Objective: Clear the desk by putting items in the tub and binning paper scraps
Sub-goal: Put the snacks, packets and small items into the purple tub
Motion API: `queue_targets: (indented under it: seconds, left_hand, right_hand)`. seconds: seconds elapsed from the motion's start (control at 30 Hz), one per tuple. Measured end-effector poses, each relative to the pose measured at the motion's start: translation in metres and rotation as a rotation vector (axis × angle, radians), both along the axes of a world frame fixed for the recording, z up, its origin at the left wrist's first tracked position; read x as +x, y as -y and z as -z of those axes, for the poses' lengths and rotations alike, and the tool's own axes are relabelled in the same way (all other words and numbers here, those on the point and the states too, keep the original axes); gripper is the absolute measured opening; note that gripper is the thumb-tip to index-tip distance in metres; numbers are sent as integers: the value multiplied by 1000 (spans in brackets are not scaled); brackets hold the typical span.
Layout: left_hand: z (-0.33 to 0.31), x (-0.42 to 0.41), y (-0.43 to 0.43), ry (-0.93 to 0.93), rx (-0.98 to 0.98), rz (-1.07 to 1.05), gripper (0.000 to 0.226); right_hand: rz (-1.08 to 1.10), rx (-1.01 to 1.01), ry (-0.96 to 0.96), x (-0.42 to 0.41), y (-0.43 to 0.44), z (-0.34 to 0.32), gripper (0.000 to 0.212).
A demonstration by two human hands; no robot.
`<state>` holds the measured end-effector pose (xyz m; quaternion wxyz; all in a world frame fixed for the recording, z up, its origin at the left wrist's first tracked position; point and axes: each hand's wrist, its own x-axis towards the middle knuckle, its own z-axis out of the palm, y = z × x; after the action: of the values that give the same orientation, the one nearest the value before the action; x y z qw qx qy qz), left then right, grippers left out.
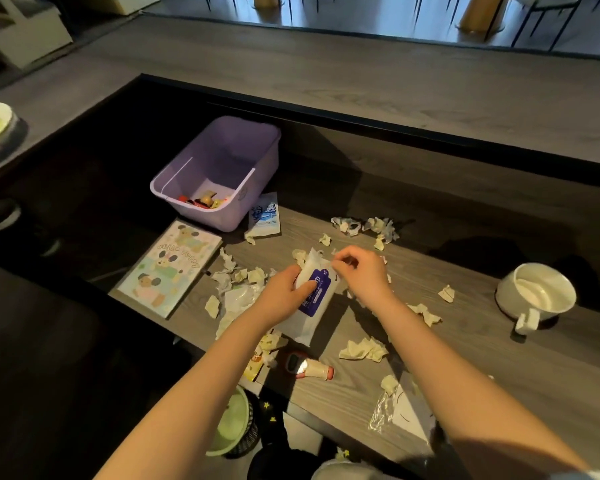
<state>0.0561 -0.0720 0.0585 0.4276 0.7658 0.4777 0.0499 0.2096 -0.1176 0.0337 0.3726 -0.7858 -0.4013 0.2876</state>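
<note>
A white wet-wipe pack (309, 306) with a dark blue label lies mid-desk. My left hand (281, 292) grips its left side. My right hand (361, 268) pinches the pack's top flap with fingertips together. Crumpled paper scraps (362, 349) lie scattered all round the pack. The lilac tub (219, 174) stands at the desk's far left, with a few small colourful items in its bottom. A bin (236, 424) with a pale green liner sits on the floor below the desk's near edge.
A blue-and-white sachet (264, 216) leans by the tub. A cartoon-bear book (168, 268) lies at the left edge. A white cup (537, 292) stands right. A small red-capped bottle (312, 370), a yellow packet (252, 370) and a clear plastic bag (399, 410) lie near me.
</note>
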Motion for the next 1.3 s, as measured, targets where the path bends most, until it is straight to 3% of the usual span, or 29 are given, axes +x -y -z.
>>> queue_targets:
  seconds: [0.1,0.23,0.4,0.53,0.7,0.87,1.03,1.3]
  left_hand:
    - [0,-11,-1,-110,77,-8,33]
    - [4,-27,-2,-355,308,73,29]
    - [9,-52,-5,-206,205,-102,25]
    - [11,-86,-5,-130,227,-265,23]
    - [8,-129,-7,-58,197,-462,26]
    - [10,-157,-10,-89,210,-518,23]
    - [17,-170,-13,-79,178,-537,26]
    - [25,-175,-24,-85,144,-524,34]
  right_hand:
    - [74,-128,178,4,2,11,15]
    - [1,-208,160,9,10,19,22]
    - [-347,-375,49,-8,28,28,22]
    - [-446,-406,58,-39,32,38,21]
    - [-746,-351,240,-93,27,48,31]
    - [-1002,-290,499,-145,16,46,41]
    - [-860,-373,683,-163,3,58,59]
    - [-674,-467,657,-145,-13,58,65]
